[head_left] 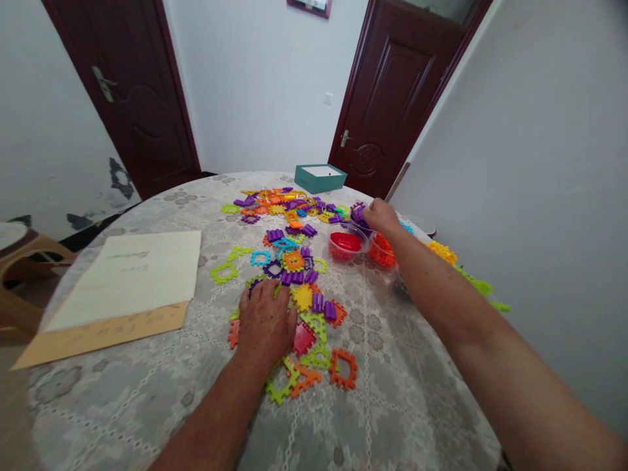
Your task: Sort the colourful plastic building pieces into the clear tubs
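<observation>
Left hand covers multicoloured toothed plastic pieces; right hand curls; cannot tell what either pinches. Lowering the right forearm could tip the orange-filled round clear-plastic tub.

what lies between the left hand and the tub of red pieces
Head view: from the left hand, a yellow piece, then purple pieces, then bare tablecloth before the tub.

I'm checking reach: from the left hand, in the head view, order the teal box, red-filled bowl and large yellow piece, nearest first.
1. Large yellow piece, just right of the left hand.
2. Red-filled bowl, farther right and ahead.
3. Teal box, farthest ahead.
</observation>
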The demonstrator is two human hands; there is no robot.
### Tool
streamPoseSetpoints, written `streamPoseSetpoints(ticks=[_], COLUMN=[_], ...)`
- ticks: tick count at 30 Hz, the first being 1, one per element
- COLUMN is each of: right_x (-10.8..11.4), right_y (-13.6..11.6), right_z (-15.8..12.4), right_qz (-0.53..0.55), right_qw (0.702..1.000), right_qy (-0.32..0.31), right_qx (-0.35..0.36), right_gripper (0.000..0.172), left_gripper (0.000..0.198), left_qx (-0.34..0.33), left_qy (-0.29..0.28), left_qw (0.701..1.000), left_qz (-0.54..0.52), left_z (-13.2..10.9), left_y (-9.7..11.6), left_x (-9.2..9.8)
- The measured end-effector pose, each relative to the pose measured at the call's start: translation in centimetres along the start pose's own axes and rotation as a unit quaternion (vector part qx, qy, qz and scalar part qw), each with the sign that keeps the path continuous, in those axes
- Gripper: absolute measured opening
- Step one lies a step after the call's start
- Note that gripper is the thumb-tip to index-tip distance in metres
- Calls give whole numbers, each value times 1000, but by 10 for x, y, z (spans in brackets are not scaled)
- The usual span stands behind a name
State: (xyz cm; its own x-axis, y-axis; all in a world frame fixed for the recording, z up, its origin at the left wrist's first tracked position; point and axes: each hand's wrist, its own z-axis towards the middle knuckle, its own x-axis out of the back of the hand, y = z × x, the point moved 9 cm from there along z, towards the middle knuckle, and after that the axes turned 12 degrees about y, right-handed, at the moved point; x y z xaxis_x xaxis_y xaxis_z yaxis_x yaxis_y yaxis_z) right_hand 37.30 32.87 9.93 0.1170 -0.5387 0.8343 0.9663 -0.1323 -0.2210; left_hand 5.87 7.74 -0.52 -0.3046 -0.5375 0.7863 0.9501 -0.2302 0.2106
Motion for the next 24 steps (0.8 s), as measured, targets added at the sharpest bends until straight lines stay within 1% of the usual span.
streamPoseSetpoints(ticks=[2,4,6,9,12,16,21,24], right_x=[2,-1,-4,-11,-16,-18,-15,-4], right_y=[26,51,68,81,82,74,63,57], right_z=[17,27,31,29,25,23,23,22], right_qz=[66,113,132,147,165,189,196,177], right_qw=[994,980,971,963,955,948,951,961], right_qy=[-12,-26,-32,-39,-39,-34,-39,-31], right_qx=[-85,-159,-196,-223,-244,-253,-236,-208], right_gripper=[29,30,31,30,26,22,19,19], left_gripper=[31,31,30,30,30,29,28,29], left_qx=[1,-1,-3,-4,-8,-11,-10,-10], left_qy=[0,0,3,8,6,5,5,4], left_qw=[1000,1000,1000,1000,1000,1000,1000,1000], left_qz=[-3,-6,-6,-2,7,12,16,10], left_z=[0,0,1,1,1,1,1,1], left_y=[0,0,1,1,0,0,0,0], left_x=[0,0,1,3,2,1,1,1])
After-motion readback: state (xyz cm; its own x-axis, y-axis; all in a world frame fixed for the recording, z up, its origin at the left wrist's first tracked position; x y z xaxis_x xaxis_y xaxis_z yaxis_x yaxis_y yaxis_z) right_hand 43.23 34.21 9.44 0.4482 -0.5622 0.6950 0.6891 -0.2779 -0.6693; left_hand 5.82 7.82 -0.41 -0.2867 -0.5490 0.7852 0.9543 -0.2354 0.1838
